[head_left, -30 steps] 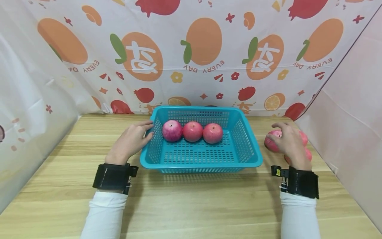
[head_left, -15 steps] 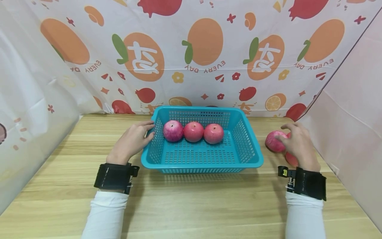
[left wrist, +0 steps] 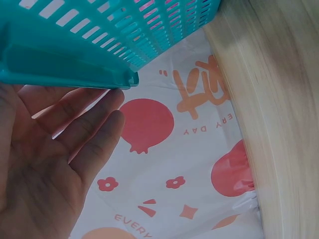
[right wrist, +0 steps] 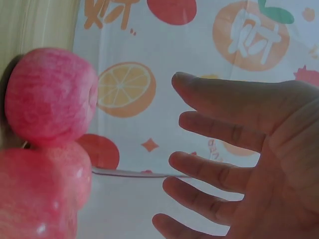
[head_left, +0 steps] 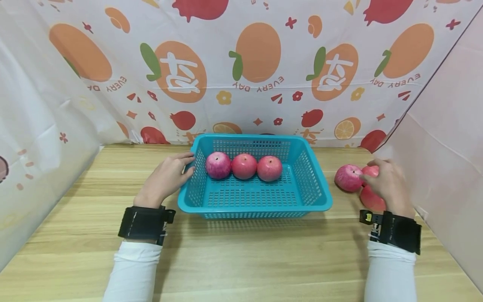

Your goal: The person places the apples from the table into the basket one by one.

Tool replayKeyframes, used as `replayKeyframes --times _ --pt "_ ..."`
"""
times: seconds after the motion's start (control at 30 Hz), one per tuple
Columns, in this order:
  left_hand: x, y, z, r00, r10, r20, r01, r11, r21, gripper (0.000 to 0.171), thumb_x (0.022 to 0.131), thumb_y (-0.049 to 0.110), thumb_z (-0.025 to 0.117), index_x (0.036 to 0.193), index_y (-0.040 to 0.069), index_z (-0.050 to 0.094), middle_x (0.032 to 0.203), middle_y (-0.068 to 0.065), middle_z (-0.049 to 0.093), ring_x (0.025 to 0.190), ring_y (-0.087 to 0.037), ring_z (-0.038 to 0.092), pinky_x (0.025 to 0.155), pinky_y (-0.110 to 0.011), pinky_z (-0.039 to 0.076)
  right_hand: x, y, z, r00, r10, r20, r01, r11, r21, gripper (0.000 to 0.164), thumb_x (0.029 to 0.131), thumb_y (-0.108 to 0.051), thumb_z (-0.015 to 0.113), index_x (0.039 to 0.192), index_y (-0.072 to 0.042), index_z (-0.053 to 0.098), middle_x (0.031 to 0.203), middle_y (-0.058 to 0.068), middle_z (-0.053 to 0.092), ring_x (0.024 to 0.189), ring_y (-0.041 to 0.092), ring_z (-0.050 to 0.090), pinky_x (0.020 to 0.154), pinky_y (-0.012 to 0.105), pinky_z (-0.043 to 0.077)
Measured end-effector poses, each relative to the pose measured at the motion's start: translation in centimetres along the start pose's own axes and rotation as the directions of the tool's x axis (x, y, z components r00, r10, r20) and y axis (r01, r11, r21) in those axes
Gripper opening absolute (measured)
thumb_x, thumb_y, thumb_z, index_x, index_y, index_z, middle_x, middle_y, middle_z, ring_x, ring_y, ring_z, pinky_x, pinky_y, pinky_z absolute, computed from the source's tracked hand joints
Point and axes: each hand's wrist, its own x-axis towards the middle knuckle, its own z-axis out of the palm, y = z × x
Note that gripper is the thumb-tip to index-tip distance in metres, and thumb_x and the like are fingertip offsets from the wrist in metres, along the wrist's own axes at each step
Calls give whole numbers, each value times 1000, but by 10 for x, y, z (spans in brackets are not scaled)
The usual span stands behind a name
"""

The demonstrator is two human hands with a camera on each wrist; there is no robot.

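A turquoise plastic basket (head_left: 254,208) stands mid-table with a row of three apples inside: a purplish-pink apple (head_left: 218,165), a red apple (head_left: 244,166) and another red apple (head_left: 269,168). At its left side, my left hand (head_left: 164,178) touches the rim with fairly straight fingers, as the left wrist view shows below the rim (left wrist: 65,79). My right hand (head_left: 388,184) hovers over a cluster of apples at the right, fingers spread and holding nothing. That cluster has a pink apple (head_left: 348,178), a front red apple (head_left: 371,199) and a back apple (head_left: 370,170), partly hidden by the hand.
The wooden table (head_left: 264,260) runs to a white fruit-print curtain (head_left: 211,113) at the back. A plain pale wall (head_left: 445,167) borders the right side, close to the right hand. Each wrist wears a black strap (head_left: 145,224).
My right hand has moved to the right across the apple cluster, uncovering the pink apple and more of the others. The left hand, basket and apples have kept their places.
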Motion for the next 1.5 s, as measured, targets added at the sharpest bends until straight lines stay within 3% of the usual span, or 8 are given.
replayKeyframes --times 0.4,0.53,0.63,0.77,0.93,1.07,1.27,1.5 --pt "1 -3 -1 1000 7 -9 -7 1000 8 39 83 12 62 117 -7 54 127 -23 48 112 -36 44 77 -44 52 0 18 -5 989 98 110 -102 994 31 55 81 -24 63 121 9 43 116 36 35 100 49 30 69 57 46" --pt "0 -3 -1 1000 5 -10 -5 1000 8 40 83 12 62 117 -7 54 127 -22 48 107 -34 49 61 -34 52 1 23 -6 981 126 150 -133 990 38 59 80 -24 64 122 10 40 115 37 34 99 50 30 66 54 48" --pt "0 -4 -1 1000 3 -10 -3 1000 2 40 83 12 61 118 -7 53 127 -22 48 98 -31 53 48 -30 43 2 27 -6 976 136 173 -145 988 43 61 80 -24 64 123 11 39 115 37 35 98 50 31 67 56 47" --pt "-1 -4 -1 1000 -3 -9 3 1000 0 39 84 12 61 118 -7 53 127 -22 48 89 -29 55 45 -28 41 1 31 -5 966 146 212 -159 986 46 62 80 -24 64 123 11 38 114 37 35 97 50 32 69 58 46" --pt "-1 -3 -2 1000 -11 -1 11 1000 -6 39 84 12 60 118 -6 53 128 -22 47 95 -30 54 49 -28 45 1 34 -4 953 163 256 -180 983 44 66 80 -26 65 124 12 35 113 38 33 96 49 34 71 59 45" --pt "-2 -3 -2 1000 -18 8 18 1000 -8 39 84 12 60 118 -7 53 128 -22 47 108 -36 47 62 -33 52 1 36 -2 945 177 276 -197 979 46 67 80 -28 64 125 12 34 113 37 33 95 49 35 72 59 45" --pt "-2 -3 -1 1000 -10 7 10 1000 -11 39 84 12 61 118 -7 53 128 -22 47 107 -35 48 63 -35 54 2 42 2 928 193 319 -216 976 37 70 81 -31 63 125 12 32 114 38 32 97 49 35 75 60 44" --pt "-1 -2 0 1000 -12 7 13 1000 -18 41 84 13 61 119 -6 52 129 -22 47 105 -33 50 63 -35 54 2 49 8 929 167 331 -184 983 22 68 80 -29 64 123 15 34 113 38 36 96 48 37 76 58 44"
